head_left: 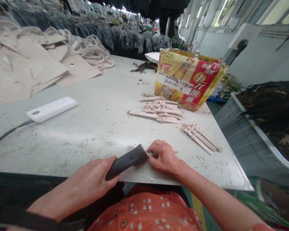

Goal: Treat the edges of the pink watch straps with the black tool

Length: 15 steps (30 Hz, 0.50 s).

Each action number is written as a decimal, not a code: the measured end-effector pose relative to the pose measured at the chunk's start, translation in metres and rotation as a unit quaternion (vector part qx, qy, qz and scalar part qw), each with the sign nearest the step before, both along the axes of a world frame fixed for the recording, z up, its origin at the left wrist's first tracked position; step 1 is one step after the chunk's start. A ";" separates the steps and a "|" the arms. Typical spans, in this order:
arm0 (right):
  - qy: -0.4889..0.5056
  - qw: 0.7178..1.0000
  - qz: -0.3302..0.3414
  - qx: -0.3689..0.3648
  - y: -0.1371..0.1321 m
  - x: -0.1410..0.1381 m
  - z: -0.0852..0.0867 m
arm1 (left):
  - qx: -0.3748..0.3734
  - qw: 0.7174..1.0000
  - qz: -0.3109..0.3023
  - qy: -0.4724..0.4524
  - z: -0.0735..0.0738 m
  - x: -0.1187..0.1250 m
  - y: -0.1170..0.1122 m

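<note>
The person works at the near edge of a pale counter (pixel 86 141), dealing with one small piece at a time. The left hand (pixel 97 171) is wrapped around a dark handheld tool (pixel 127 162), its far end angled up toward the other hand. The right hand (pixel 164 158) is closed, thumb and fingers pinching a small pale piece (pixel 149 154) right at the tool's tip; most of it is hidden by the fingers, so whether it is a strap like those nearby cannot be told.

The work looks to be midway through a batch. Beyond the right hand, a loose heap of buckled straps (pixel 162 110) lies in front of a yellow and red box (pixel 173 78), many of them crossing one another. Nearer the counter's right edge, a smaller group of straps (pixel 202 138) lies side by side in a tidy row. The row may be the finished ones and the heap those left, but the view does not settle which is which. The piece in hand seems unfinished, since tool and fingers meet at it. The box's contents are mostly hidden, so no full count is possible.
</note>
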State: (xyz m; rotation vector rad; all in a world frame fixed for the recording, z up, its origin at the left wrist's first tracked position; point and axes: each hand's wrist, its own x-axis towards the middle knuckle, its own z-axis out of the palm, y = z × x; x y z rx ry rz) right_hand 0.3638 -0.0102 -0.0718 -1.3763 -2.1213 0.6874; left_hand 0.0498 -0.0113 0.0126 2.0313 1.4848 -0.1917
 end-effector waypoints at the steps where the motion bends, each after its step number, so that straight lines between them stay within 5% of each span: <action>1: -0.004 1.000 -0.004 0.000 0.000 0.002 0.001 | 0.004 1.000 -0.001 0.001 -0.001 0.000 0.000; 15: 0.007 1.000 -0.011 -0.003 -0.003 0.012 0.003 | 0.010 1.000 -0.013 0.020 0.008 0.003 0.002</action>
